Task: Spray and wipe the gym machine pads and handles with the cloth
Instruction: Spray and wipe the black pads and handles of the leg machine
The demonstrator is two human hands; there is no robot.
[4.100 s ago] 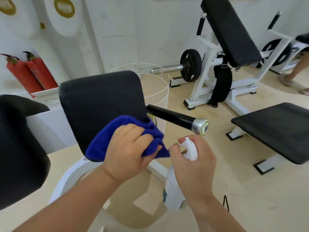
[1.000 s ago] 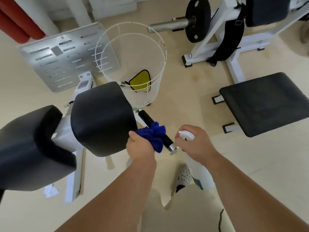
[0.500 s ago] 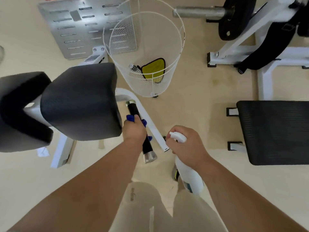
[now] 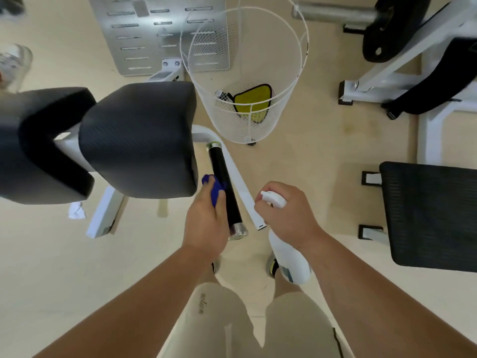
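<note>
My left hand [image 4: 206,223] grips a blue cloth [image 4: 214,188] and presses it against the left side of a black handle [image 4: 224,182] with chrome end caps. The handle sticks out toward me from beside a black pad [image 4: 139,143]. A second black pad [image 4: 38,146] sits left of it. My right hand [image 4: 286,218] holds a white spray bottle [image 4: 289,257] by its trigger head, just right of the handle, with the bottle body hanging down. Most of the cloth is hidden in my left palm.
A white wire basket [image 4: 245,60] with a yellow item inside stands on the floor beyond the handle. A black bench seat [image 4: 431,215] is at the right. A white machine frame with a weight plate [image 4: 392,29] is at the far right top. A metal footplate [image 4: 160,32] lies at the top.
My left hand with the cloth has slid down the handle toward its near chrome end. The view has tilted further down. The right hand keeps the bottle beside the handle.
</note>
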